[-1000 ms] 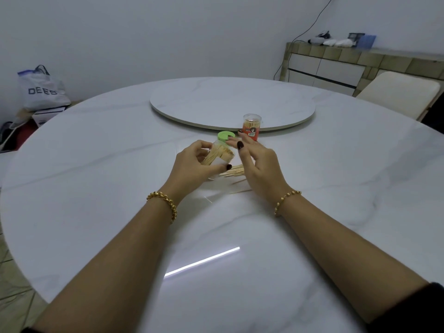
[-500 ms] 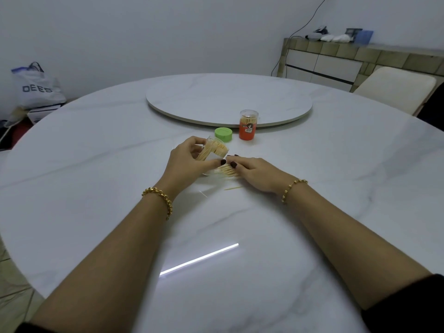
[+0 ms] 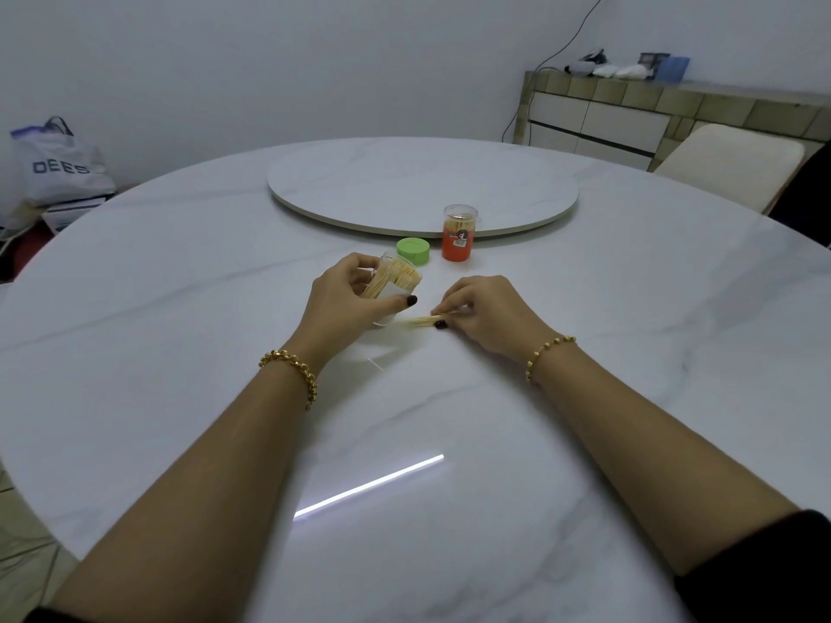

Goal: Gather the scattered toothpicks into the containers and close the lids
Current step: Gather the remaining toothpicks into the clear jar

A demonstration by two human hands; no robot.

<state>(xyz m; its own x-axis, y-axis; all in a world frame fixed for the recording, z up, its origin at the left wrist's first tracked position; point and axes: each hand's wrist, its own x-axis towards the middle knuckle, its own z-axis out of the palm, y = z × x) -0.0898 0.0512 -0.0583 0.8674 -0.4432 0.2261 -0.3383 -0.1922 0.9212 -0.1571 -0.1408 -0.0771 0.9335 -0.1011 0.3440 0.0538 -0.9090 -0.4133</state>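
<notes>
My left hand point(image 3: 346, 303) grips a clear toothpick container point(image 3: 395, 281), tilted with its open mouth pointing up and right and packed with toothpicks. Its green lid point(image 3: 413, 251) lies on the table just behind. My right hand point(image 3: 483, 310) pinches a small bundle of loose toothpicks point(image 3: 420, 321) lying on the table just right of the container. One stray toothpick point(image 3: 375, 363) lies nearer to me. A second container with an orange label point(image 3: 458, 233), holding toothpicks and topped by a clear cap, stands upright behind the lid.
The round white marble table point(image 3: 180, 353) carries a raised turntable point(image 3: 422, 186) at its centre. A beige chair point(image 3: 733, 164) stands at the far right in front of a low cabinet point(image 3: 629, 114). A shopping bag point(image 3: 54, 164) sits on the floor at the left.
My right hand dropped from the container mouth to the table and slid right, gathering the loose toothpicks into a bundle. The left hand stays on the tilted container.
</notes>
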